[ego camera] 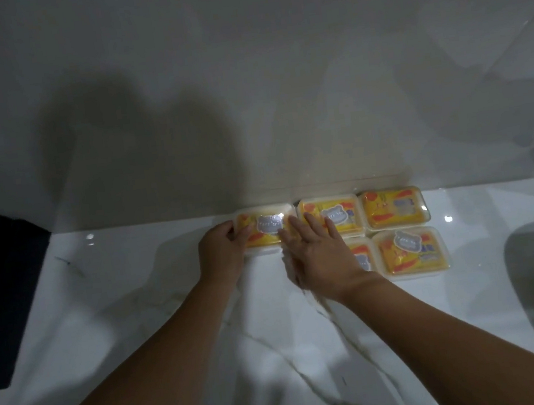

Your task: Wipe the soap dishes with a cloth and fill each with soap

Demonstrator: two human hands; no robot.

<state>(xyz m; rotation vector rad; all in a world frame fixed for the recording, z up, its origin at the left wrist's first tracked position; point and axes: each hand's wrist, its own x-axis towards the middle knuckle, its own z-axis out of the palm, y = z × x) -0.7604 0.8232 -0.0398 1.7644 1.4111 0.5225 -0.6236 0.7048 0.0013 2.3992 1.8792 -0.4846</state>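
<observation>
A left hand [221, 253] grips the end white plastic soap dish [264, 233] of yellow-wrapped soap; the right hand [319, 256] lies flat, fingers spread. A shove could skew neighbouring dishes [394, 207] on the glossy marble counter [172, 315].

From where I stand, all that shows of the person is a pair of arms and hands, every part of it uncovered. The left forearm [151, 368] and the right forearm [442, 325] are bare along the whole stretch in view. Both are thick at the bottom edge and narrow smoothly to the wrists. Any sleeve lies higher up, out of sight. The left hand [221, 251] and the right hand [319, 253] are bare as well, with smooth skin over the knuckles. The fingers [297, 229] look slim and rounded at the tips. Dim light and soft focus blur the nails and finer marks, so I cannot tell those.
</observation>
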